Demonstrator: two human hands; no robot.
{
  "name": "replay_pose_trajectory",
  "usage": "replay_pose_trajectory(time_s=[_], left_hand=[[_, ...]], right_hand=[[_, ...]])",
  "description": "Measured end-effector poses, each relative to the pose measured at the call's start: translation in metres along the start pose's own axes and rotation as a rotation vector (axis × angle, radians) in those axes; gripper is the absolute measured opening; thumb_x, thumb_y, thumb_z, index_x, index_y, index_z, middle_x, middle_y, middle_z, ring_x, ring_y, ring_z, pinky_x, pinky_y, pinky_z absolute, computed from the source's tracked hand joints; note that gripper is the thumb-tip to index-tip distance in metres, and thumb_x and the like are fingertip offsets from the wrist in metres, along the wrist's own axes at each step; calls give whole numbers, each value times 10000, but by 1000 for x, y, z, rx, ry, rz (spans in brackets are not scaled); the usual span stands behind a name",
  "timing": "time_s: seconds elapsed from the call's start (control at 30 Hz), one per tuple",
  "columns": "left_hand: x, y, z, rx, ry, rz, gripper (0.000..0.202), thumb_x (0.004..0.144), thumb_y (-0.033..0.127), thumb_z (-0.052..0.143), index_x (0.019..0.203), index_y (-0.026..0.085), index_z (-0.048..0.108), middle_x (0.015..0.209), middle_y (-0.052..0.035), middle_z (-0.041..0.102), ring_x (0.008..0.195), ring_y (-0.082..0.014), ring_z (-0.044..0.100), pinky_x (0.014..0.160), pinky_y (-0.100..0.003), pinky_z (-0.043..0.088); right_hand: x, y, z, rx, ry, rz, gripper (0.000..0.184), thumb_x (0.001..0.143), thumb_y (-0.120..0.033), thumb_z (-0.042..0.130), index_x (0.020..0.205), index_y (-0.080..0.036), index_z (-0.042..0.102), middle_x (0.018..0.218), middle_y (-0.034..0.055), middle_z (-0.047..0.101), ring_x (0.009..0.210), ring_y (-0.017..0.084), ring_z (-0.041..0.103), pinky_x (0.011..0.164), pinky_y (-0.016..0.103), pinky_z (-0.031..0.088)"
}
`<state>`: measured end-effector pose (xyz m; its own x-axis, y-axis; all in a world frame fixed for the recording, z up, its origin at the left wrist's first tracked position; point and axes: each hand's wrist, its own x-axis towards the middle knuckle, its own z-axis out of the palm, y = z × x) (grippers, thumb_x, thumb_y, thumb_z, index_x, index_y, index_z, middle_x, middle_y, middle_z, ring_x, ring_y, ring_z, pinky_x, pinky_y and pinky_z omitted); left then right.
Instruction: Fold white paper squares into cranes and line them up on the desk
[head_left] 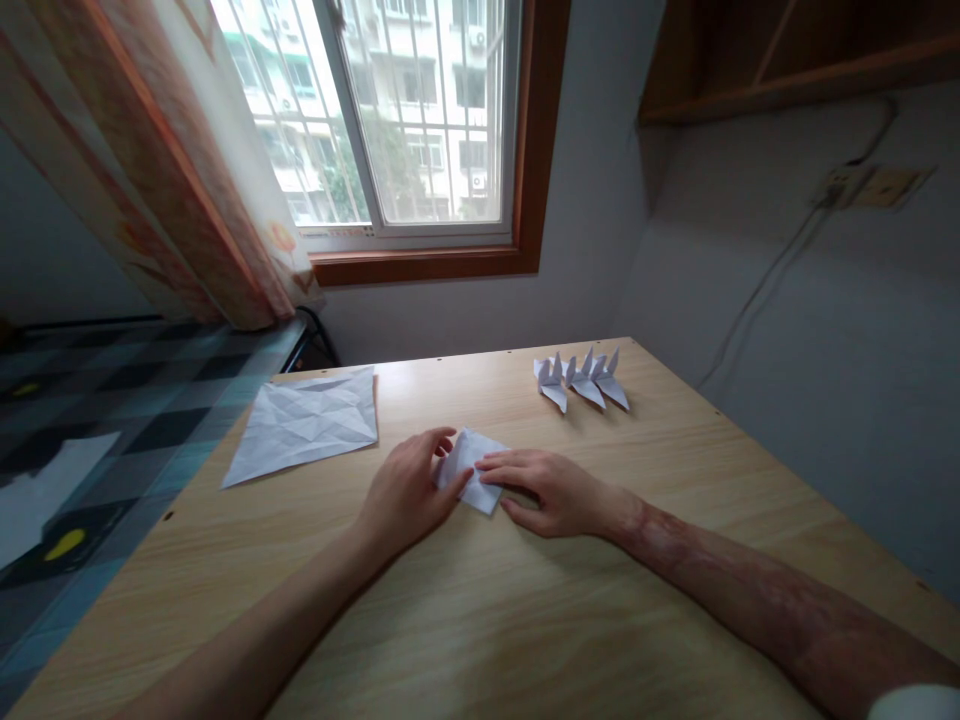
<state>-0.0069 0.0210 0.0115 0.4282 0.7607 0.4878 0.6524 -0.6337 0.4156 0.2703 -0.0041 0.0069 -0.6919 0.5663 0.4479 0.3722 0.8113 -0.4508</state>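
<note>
You are pinning a small folded paper piece [471, 468] flat on the wooden table [570, 620], near the middle of the surface and closer to the far edge than to the near one. Your left hand [405, 495] is pressing its left side, thumb and fingers closing on the paper's edge. Your right hand [551, 490] is lying across its right side, fingers held together and flat on top.

Risks: the paper is sliding easily on smooth wood, so uneven pressure could be skewing a crease; a fingertip lifting early could be letting a flap spring up.

Its long axis seems to be running from the near-right toward the far-left corner, the peak pointing toward the far edge; the hands are hiding part of it.

A creased sheet [304, 422] is lying near the left edge, and finished folded shapes [583, 380] are sitting by the far-right corner.
</note>
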Motion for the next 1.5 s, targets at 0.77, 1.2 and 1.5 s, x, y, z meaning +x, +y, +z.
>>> replay_pose_trajectory(time_s=[0.77, 1.2, 1.5], left_hand=[[4, 14, -10, 50, -113, 151, 262, 1122, 305, 520, 1073, 248, 771, 1172, -75, 851, 1104, -264, 778, 1054, -472, 562], [1, -3, 6, 79, -249, 215, 414, 1150, 274, 477, 1513, 270, 674, 1618, -75, 652, 1475, -279, 633, 1244, -516, 527], [0, -5, -1, 126, -379, 256, 515, 1163, 353, 477, 1676, 324, 517, 1736, -67, 512, 1624, -274, 477, 1348, -531, 382]], right_hand=[[4, -13, 2, -25, 30, 0, 334, 1025, -234, 692, 1356, -209, 735, 1366, 126, 755, 1228, 277, 737, 1114, 419, 599], [1, -4, 6, 30, 65, 14, 356, 960, -102, 691, 1280, -233, 778, 1337, 100, 786, 1215, 257, 762, 1113, 393, 615], [5, -5, 6, -55, 130, 26, 230, 966, -128, 695, 1128, -241, 813, 1208, 77, 828, 1100, 253, 770, 1035, 403, 624]])
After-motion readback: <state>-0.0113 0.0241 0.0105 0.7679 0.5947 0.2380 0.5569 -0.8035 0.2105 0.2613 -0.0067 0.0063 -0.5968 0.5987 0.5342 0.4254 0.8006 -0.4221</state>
